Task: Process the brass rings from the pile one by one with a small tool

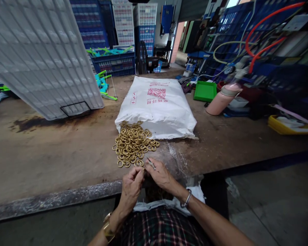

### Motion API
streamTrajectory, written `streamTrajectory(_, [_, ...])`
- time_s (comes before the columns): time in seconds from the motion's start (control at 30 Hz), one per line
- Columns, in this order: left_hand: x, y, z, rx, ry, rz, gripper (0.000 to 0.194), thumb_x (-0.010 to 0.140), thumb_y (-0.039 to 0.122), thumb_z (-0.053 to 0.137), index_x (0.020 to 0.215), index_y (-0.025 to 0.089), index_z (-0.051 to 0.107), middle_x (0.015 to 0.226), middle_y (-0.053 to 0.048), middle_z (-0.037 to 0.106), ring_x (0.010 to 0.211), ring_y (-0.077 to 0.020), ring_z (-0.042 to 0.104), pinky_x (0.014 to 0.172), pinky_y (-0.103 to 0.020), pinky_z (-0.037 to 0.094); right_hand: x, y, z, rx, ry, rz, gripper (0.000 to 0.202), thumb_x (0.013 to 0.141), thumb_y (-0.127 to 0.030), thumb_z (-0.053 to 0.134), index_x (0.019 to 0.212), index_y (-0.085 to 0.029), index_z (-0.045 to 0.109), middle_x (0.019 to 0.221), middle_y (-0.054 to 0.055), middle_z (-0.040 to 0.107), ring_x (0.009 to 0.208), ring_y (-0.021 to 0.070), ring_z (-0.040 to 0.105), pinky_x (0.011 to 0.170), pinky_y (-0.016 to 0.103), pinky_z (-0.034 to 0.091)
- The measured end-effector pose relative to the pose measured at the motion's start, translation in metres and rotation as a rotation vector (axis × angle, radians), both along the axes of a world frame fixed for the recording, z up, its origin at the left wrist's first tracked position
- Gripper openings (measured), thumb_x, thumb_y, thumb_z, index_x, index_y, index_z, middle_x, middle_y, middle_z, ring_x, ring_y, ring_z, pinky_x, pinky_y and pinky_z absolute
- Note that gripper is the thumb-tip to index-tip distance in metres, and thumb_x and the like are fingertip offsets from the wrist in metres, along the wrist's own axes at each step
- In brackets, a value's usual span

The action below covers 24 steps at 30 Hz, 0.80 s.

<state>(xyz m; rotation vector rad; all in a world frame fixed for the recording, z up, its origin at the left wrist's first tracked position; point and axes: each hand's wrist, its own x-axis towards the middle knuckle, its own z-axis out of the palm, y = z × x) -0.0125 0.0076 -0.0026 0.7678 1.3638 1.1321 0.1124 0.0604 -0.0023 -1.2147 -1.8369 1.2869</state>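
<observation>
My left hand (132, 182) is closed in a pinch at the table's front edge, on a small part that looks like a brass ring (143, 168), mostly hidden by the fingers. Close beside it, fingertips nearly touching, my right hand (160, 175) is wrapped round a small pointed metal tool (151, 164). Just beyond both hands lies a heap of brass rings (133, 141), spilling from the mouth of a white printed sack (156, 106) that lies flat on the wooden table (92, 150).
A tall stack of white ribbed trays (48, 61) stands at the left. Turquoise and green plastic parts (104, 85) sit beside it. To the right are a green tray (205, 91), a pink bottle (222, 100) and a yellow tray (290, 126). Crates (146, 34) stand behind.
</observation>
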Motion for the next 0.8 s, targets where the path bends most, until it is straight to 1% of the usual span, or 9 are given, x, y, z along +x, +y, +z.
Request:
streamTrajectory(0.1, [0.0020, -0.0012, 0.0009, -0.035, -0.062, -0.022, 0.039, 0.071, 0.055, 0.060, 0.071, 0.017, 0.055, 0.052, 0.007, 0.046, 0.038, -0.0046, 0.033, 0.037, -0.017, 0.025, -0.0008, -0.0002, 0.0001, -0.001, -0.024, -0.019, 0.023, 0.086, -0.032, 0.042, 0.069, -0.018, 0.047, 0.061, -0.005, 0.045, 0.057, 0.0090, 0.041, 0.054, 0.020, 0.032])
streamTrajectory(0.2, [0.0029, -0.0015, 0.0001, -0.042, -0.096, -0.061, 0.039, 0.073, 0.054, 0.058, 0.065, 0.017, 0.051, 0.049, 0.007, 0.045, 0.037, -0.0046, 0.033, 0.036, -0.017, 0.026, -0.0001, -0.0019, 0.0021, 0.019, -0.040, -0.006, 0.023, 0.086, -0.033, 0.042, 0.069, -0.018, 0.047, 0.060, -0.005, 0.046, 0.056, 0.0089, 0.042, 0.054, 0.020, 0.032])
streamTrajectory(0.3, [0.0027, -0.0016, -0.0008, -0.036, -0.165, -0.078, 0.037, 0.072, 0.052, 0.060, 0.068, 0.017, 0.051, 0.054, 0.006, 0.048, 0.039, -0.0044, 0.035, 0.036, -0.016, 0.026, 0.0007, -0.0024, 0.0012, 0.033, -0.035, 0.004, 0.023, 0.087, -0.032, 0.040, 0.069, -0.018, 0.045, 0.060, -0.005, 0.046, 0.055, 0.0089, 0.042, 0.053, 0.020, 0.032])
streamTrajectory(0.43, [0.0026, -0.0030, 0.0007, -0.041, -0.247, -0.080, 0.035, 0.072, 0.050, 0.062, 0.074, 0.017, 0.052, 0.058, 0.006, 0.049, 0.040, -0.0038, 0.035, 0.036, -0.016, 0.026, 0.0005, -0.0007, -0.0045, 0.051, -0.027, -0.018, 0.022, 0.085, -0.029, 0.040, 0.067, -0.019, 0.043, 0.058, -0.005, 0.044, 0.054, 0.0087, 0.040, 0.053, 0.021, 0.032])
streamTrajectory(0.57, [0.0037, -0.0043, 0.0053, -0.070, -0.306, -0.073, 0.036, 0.069, 0.049, 0.065, 0.074, 0.017, 0.051, 0.058, 0.006, 0.049, 0.040, -0.0035, 0.036, 0.037, -0.016, 0.026, 0.0020, 0.0003, -0.0067, 0.062, 0.005, -0.023, 0.022, 0.086, -0.027, 0.038, 0.066, -0.018, 0.044, 0.059, -0.005, 0.045, 0.054, 0.0087, 0.041, 0.053, 0.020, 0.033])
streamTrajectory(0.7, [0.0045, -0.0037, 0.0085, -0.095, -0.368, -0.036, 0.036, 0.066, 0.047, 0.068, 0.072, 0.017, 0.049, 0.057, 0.006, 0.052, 0.041, -0.0038, 0.039, 0.039, -0.016, 0.027, 0.0059, -0.0016, -0.0053, 0.090, -0.060, -0.027, 0.021, 0.086, -0.025, 0.039, 0.068, -0.018, 0.047, 0.058, -0.004, 0.047, 0.053, 0.0094, 0.041, 0.053, 0.020, 0.033])
streamTrajectory(0.8, [0.0040, -0.0025, 0.0074, -0.104, -0.404, 0.007, 0.036, 0.066, 0.046, 0.069, 0.073, 0.018, 0.048, 0.057, 0.006, 0.053, 0.041, -0.0036, 0.040, 0.040, -0.016, 0.028, 0.0081, -0.0053, -0.0040, 0.110, -0.117, 0.029, 0.017, 0.085, -0.018, 0.039, 0.072, -0.018, 0.050, 0.059, -0.003, 0.050, 0.055, 0.0101, 0.043, 0.055, 0.020, 0.033])
